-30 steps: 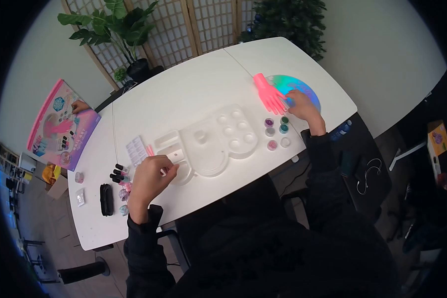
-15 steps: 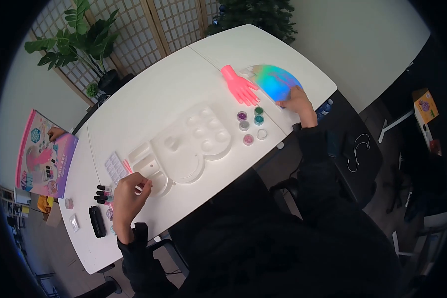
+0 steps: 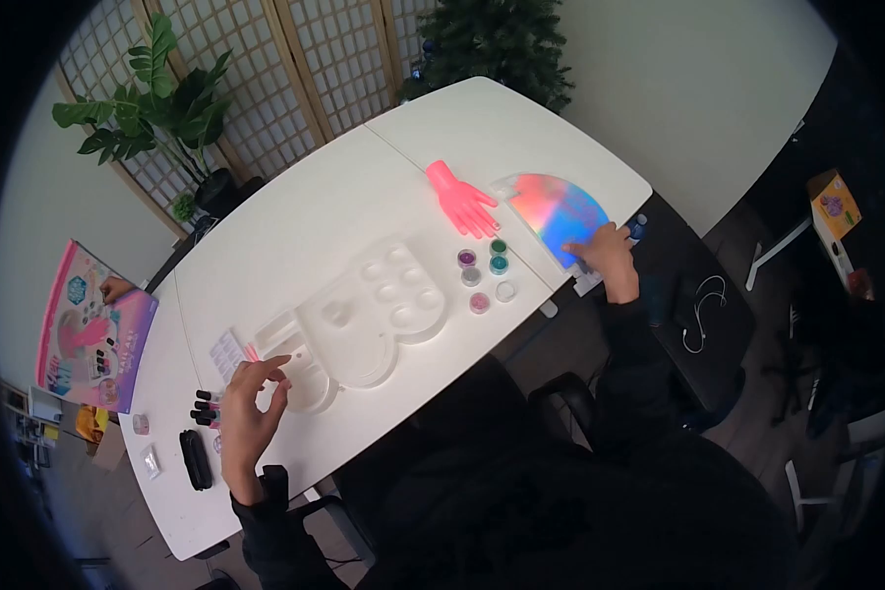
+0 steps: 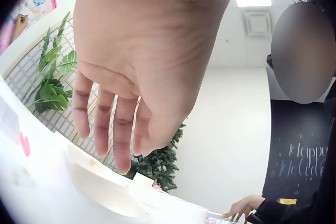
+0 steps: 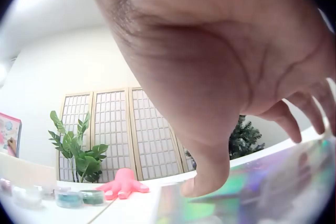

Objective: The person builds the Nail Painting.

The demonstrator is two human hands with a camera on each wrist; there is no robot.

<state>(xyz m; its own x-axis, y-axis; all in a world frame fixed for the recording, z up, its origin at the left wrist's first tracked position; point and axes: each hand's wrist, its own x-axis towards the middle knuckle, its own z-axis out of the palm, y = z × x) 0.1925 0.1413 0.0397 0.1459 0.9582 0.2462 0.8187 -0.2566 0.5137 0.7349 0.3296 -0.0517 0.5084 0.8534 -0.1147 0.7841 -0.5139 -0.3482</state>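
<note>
A shiny rainbow-coloured half-round board [image 3: 560, 218] lies near the table's right edge. My right hand [image 3: 610, 261] rests on its near right part; in the right wrist view the thumb [image 5: 207, 179] touches the reflective surface [image 5: 252, 190] and the other fingers are spread. Left of the board lies a pink model hand [image 3: 459, 202], palm side unclear. My left hand [image 3: 253, 423] hovers by the left end of a white moulded tray [image 3: 359, 344], thumb and forefinger apart. In the left wrist view its fingers [image 4: 123, 129] hang loosely, with nothing visible in them.
Several small glitter pots [image 3: 470, 277] stand between tray and board. At the left are dark-capped bottles [image 3: 206, 406], a black case [image 3: 196, 460], a clear nail sheet [image 3: 228, 352] and an upright printed box [image 3: 93, 329]. A bottle [image 3: 638, 228] is beyond the right edge.
The view has swung to the right. My right hand has shifted from the board's pink-hand side to its near right part. The left thumb and forefinger have spread farther apart.
</note>
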